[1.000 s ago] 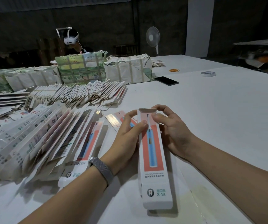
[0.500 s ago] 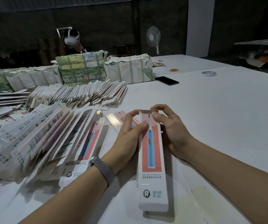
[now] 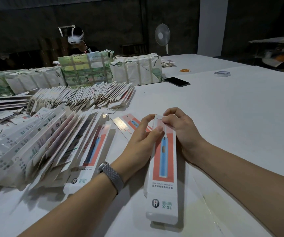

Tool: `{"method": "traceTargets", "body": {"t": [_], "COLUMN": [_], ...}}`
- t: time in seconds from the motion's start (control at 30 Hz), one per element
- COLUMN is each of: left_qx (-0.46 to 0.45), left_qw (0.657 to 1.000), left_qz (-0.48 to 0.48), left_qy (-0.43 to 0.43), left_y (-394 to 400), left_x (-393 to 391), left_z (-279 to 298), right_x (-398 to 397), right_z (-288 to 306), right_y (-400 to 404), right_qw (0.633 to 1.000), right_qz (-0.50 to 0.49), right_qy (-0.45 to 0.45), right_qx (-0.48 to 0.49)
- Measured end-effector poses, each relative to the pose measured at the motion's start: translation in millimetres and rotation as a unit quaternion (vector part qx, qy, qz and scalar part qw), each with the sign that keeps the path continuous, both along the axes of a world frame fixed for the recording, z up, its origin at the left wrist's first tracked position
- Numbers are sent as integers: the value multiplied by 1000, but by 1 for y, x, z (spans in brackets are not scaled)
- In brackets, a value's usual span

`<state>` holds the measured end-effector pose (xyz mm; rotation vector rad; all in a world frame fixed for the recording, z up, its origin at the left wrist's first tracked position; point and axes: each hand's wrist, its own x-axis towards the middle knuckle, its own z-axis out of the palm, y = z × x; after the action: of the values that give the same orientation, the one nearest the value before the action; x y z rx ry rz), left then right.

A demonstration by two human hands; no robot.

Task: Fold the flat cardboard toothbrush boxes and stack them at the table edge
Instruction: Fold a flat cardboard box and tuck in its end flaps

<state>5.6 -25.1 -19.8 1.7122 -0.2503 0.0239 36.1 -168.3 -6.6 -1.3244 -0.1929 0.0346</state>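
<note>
A long white toothbrush box with a red panel and a blue toothbrush picture lies lengthwise on the white table in front of me, formed into a tube. My left hand grips its far left side, thumb on the top face. My right hand holds the far right side, its fingers curled over the far end flap. A fanned row of flat boxes leans at my left. One flat box lies beyond my left hand.
A second fanned row of flat boxes lies farther back, with wrapped bundles behind it. A black phone, a tape roll and an orange ring lie far right. A person with a white headset sits beyond; a fan stands behind.
The box's far end, open a second ago, now has its flap folded down under my right fingers. Both hands stayed at the far end.
</note>
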Motion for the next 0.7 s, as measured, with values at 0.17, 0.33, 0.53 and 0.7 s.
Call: {"method": "traceTargets", "body": {"t": [0.17, 0.33, 0.53, 0.7], "left_qx": [10, 27, 34, 35], "left_qw": [1000, 1000, 999, 999], "left_qz": [-5, -9, -10, -12], "left_qy": [4, -3, -13, -23], "left_y": [0, 0, -1, -1], "left_x": [-1, -2, -1, -2], "left_z": [1, 1, 0, -1], "right_x": [-1, 0, -2, -2], "right_z": [2, 4, 4, 2], "right_y": [0, 0, -1, -2], "right_qw": [1000, 1000, 1000, 999], "right_qz": [-4, -5, 13, 15], "right_qy": [-1, 12, 0, -18], "right_qx": [-27, -11, -21, -42]}}
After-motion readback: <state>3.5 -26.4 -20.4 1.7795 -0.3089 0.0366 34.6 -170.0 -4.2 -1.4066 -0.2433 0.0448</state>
